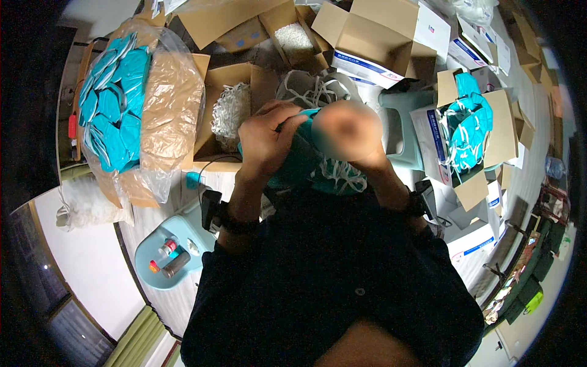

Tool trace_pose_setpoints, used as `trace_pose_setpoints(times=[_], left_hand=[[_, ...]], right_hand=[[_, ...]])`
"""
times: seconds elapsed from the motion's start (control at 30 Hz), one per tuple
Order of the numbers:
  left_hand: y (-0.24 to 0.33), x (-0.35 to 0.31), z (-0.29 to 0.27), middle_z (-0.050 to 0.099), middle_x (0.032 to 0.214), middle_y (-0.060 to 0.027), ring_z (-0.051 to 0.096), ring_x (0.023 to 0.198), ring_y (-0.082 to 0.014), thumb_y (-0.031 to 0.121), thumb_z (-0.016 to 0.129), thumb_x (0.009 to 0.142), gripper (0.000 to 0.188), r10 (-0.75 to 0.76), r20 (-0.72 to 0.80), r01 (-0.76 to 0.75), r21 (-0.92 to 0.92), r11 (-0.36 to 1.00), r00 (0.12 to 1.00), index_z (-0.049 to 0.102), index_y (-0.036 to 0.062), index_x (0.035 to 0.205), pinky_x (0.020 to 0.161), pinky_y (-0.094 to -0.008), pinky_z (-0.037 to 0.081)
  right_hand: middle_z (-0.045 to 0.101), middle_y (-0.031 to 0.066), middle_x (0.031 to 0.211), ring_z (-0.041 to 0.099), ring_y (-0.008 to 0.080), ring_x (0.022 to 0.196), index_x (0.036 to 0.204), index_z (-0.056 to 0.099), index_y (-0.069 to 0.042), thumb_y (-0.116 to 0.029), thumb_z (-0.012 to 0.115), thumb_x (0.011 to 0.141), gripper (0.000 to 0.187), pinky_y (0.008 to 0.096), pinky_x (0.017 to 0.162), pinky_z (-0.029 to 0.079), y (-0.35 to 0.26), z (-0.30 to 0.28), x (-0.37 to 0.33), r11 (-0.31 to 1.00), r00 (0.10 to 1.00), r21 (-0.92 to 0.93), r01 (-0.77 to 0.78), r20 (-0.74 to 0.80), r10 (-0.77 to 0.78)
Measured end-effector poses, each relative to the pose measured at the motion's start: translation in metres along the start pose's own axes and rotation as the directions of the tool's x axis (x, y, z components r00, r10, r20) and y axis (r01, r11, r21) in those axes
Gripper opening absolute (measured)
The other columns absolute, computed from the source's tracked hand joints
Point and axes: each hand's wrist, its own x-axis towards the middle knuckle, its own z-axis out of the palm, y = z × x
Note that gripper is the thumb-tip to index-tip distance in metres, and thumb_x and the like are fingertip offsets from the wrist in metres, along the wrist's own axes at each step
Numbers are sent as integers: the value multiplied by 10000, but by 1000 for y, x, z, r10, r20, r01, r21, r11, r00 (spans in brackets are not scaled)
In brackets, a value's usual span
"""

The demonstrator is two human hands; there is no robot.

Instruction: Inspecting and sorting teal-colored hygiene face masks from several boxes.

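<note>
Dark sleeves (330,269) filled the lower frame, both forearms rising from them toward the middle. Left hand (266,137) was closed on a teal mask (299,162), fingers curled over its upper edge. Right hand (348,131) was blurred, pressed against the same mask; its grip could not be told. White straps (339,177) hung from the mask beneath the hands. Behind them stood a box of white loops (231,110). Left of that, a bagged box of teal masks (116,101); right, another box of strapped masks (468,131). A pale stool (168,244) held small bottles
</note>
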Motion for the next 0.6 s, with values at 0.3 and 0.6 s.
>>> trace_pose_setpoints(times=[0.3,0.6], left_hand=[[-18,5,9,650,743,-104,587,663,-143,11,701,751,100,-185,-221,152,-157,976,958,671,-6,845,621,-264,463],[-78,3,-16,678,784,-81,598,746,-131,-71,570,763,146,-291,-464,179,-270,946,837,684,14,794,712,-283,485]], right_hand=[[558,-6,642,434,28,580,775,598,10,-18,626,853,88,190,518,338,-11,-9,-18,997,999,-68,46,-15,-47],[524,-33,584,388,0,502,736,589,6,28,634,821,98,183,430,253,-19,-17,-25,991,953,-24,128,-274,-130]])
